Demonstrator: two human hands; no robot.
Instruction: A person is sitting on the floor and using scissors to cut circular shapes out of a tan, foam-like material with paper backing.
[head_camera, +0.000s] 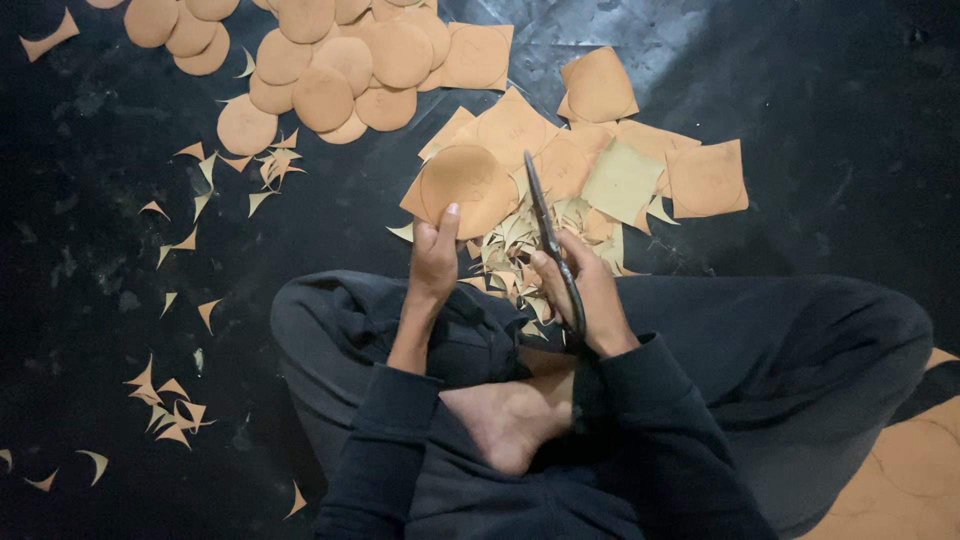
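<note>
My left hand (433, 260) grips a tan piece of sheet (468, 182) with a circle drawn on it, thumb pressed on its lower edge. My right hand (588, 290) holds dark scissors (549, 240), whose blades point up and away beside the piece's right edge. The blades look nearly closed. I sit cross-legged in dark clothes, one bare foot (510, 420) showing between my knees.
A heap of cut tan discs (340, 60) lies at the top left. Uncut tan squares (650, 165) spread at the upper right. Curved offcuts (515, 262) pile under my hands, and more offcuts (170, 410) scatter over the black floor. A large tan sheet (900, 470) lies at the lower right.
</note>
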